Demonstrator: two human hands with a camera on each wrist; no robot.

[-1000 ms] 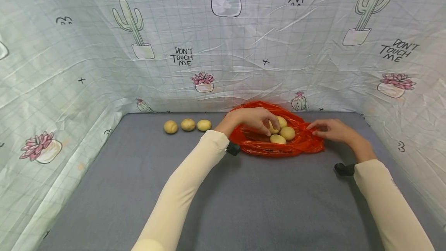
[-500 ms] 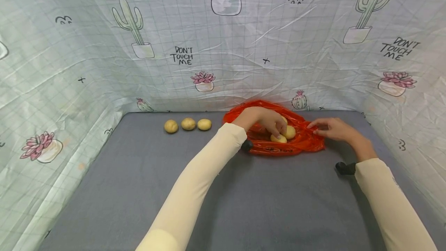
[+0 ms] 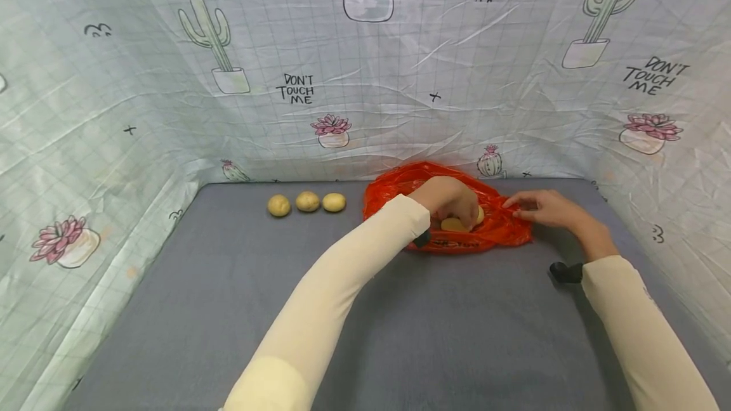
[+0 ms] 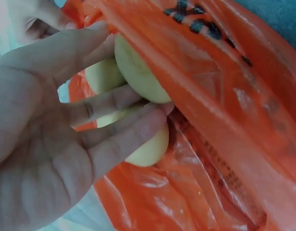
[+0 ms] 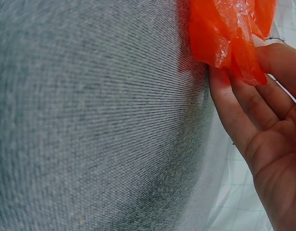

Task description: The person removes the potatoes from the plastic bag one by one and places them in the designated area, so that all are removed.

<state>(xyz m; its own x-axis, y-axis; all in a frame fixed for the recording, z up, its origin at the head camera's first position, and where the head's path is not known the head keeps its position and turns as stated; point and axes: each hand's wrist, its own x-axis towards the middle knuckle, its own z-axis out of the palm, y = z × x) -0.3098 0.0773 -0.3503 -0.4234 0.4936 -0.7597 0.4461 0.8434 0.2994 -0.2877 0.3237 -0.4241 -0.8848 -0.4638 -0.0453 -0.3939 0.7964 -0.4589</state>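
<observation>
A red plastic bag lies spread with its mouth up near the back of the table, several potatoes inside. My left hand reaches down into it, covering most of them. In the left wrist view its fingers extend, fairly straight, among the potatoes and touch them; one potato sits against the bag's wall just beyond the fingertips. At the bag's right end, my right hand pinches the gathered plastic between thumb and fingers, as the right wrist view also shows with the bag's edge.
Left of the bag, three potatoes stand in a row: a left one, a middle one and a right one. A grey cloth covers the table. Patterned fabric walls enclose its back and sides.
My left hand has moved right and deeper over the potatoes in the bag, hiding more of them. The right hand keeps its pinch on the bag's end. The three potatoes in the row stay put.
</observation>
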